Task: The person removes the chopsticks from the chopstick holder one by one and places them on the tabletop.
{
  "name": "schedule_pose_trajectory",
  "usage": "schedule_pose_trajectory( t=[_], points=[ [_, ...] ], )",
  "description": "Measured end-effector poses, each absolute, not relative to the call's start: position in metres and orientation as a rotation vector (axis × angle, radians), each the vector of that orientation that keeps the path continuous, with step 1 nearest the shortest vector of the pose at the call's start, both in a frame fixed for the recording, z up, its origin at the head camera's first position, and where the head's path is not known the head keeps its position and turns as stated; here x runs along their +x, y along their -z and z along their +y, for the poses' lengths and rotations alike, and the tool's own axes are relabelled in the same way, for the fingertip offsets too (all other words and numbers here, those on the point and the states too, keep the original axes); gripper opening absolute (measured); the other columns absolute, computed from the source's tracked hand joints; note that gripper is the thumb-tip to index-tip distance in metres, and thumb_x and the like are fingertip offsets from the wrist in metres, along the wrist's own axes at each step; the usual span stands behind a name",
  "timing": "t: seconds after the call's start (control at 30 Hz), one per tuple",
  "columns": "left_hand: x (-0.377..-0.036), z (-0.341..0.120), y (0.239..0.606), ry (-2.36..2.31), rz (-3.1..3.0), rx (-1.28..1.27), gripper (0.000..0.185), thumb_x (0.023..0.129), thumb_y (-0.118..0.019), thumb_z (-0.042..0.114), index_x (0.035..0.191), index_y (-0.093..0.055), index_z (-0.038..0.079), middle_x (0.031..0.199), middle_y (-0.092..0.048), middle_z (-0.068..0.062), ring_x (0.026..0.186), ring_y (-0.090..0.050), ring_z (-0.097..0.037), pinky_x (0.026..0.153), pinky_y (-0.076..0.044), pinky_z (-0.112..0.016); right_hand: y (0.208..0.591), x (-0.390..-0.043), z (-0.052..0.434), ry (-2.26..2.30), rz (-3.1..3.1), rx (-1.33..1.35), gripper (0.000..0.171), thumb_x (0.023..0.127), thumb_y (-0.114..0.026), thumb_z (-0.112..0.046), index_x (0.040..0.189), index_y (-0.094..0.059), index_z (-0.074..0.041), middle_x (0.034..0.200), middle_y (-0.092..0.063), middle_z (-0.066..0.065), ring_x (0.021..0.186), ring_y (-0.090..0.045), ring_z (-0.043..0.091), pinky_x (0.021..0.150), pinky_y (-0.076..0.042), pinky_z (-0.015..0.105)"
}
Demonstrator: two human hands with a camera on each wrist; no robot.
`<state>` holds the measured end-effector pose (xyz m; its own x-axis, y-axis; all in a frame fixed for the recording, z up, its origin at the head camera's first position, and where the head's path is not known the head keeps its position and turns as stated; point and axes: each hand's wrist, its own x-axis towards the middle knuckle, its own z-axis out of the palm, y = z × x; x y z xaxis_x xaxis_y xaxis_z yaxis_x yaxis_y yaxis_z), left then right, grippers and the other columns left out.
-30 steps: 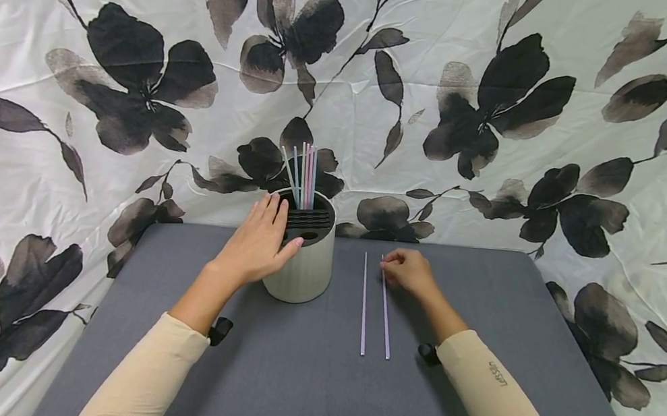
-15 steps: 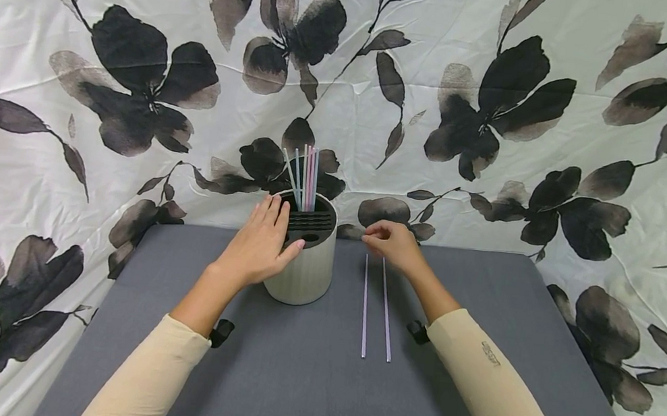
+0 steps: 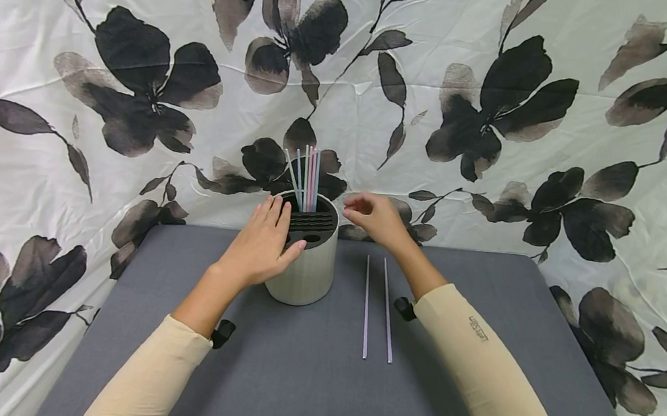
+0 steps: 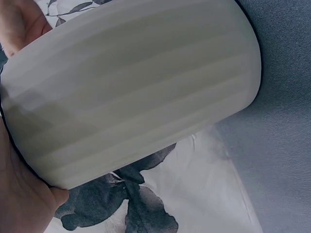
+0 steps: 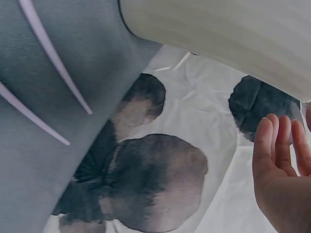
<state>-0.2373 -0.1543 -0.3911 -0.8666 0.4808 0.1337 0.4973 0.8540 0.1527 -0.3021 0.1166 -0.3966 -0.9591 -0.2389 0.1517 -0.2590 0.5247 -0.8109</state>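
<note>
Steadying a cream ribbed straw holder point(image 3: 305, 259) near the table's point(image 3: 267, 377) far edge, the left hand point(image 3: 262, 244) wraps its side while the right hand point(image 3: 375, 219), empty and relaxed, hovers beside its upright straws point(image 3: 306, 178), with two lilac straws point(image 3: 376, 307) lying flat nearby.

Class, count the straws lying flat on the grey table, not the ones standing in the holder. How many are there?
2. Both lie side by side to the right of the holder: the left straw and the right straw, neither touched by the right hand.
</note>
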Motion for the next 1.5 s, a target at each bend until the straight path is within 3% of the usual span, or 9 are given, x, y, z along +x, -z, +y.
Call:
schedule_pose_trajectory(
  t=[0.33,0.8,1.1,1.5],
  points=[
    [-0.236,-0.154,0.389,0.280,-2.936,-0.774,0.084,0.107,-0.034,0.055,0.160,-0.021,-0.009,0.167,-0.017,-0.032,0.159,-0.007,-0.044,0.129,-0.014,-0.054,0.380,-0.315,0.093,-1.474,-2.664,0.468,0.032,0.098,-0.074,-0.022,0.124,-0.070,-0.003,0.116,-0.074,0.012,0.105,-0.071,0.026,0.093,-0.057,0.043],
    [-0.237,-0.154,0.390,0.285,-2.931,-0.775,0.084,0.107,-0.035,0.054,0.160,-0.022,-0.010,0.167,-0.017,-0.033,0.159,-0.009,-0.044,0.129,-0.014,-0.054,0.367,-0.324,0.066,-1.483,-2.619,0.490,0.030,0.095,-0.077,-0.022,0.119,-0.069,-0.006,0.114,-0.074,0.011,0.103,-0.072,0.024,0.090,-0.059,0.037],
    [-0.238,-0.155,0.389,0.290,-2.929,-0.778,0.084,0.107,-0.035,0.054,0.160,-0.022,-0.010,0.167,-0.016,-0.033,0.159,-0.008,-0.044,0.129,-0.013,-0.054,0.366,-0.325,0.056,-1.485,-2.638,0.479,0.030,0.095,-0.076,-0.020,0.118,-0.067,-0.002,0.113,-0.072,0.014,0.103,-0.070,0.028,0.091,-0.058,0.041],
    [-0.243,-0.157,0.389,0.285,-2.935,-0.784,0.084,0.107,-0.034,0.055,0.160,-0.022,-0.009,0.167,-0.017,-0.033,0.159,-0.008,-0.044,0.130,-0.013,-0.054,0.373,-0.329,0.048,-1.418,-2.619,0.397,0.018,0.096,-0.075,-0.016,0.108,-0.068,-0.004,0.104,-0.073,0.013,0.096,-0.069,0.026,0.087,-0.058,0.040]
  ],
)
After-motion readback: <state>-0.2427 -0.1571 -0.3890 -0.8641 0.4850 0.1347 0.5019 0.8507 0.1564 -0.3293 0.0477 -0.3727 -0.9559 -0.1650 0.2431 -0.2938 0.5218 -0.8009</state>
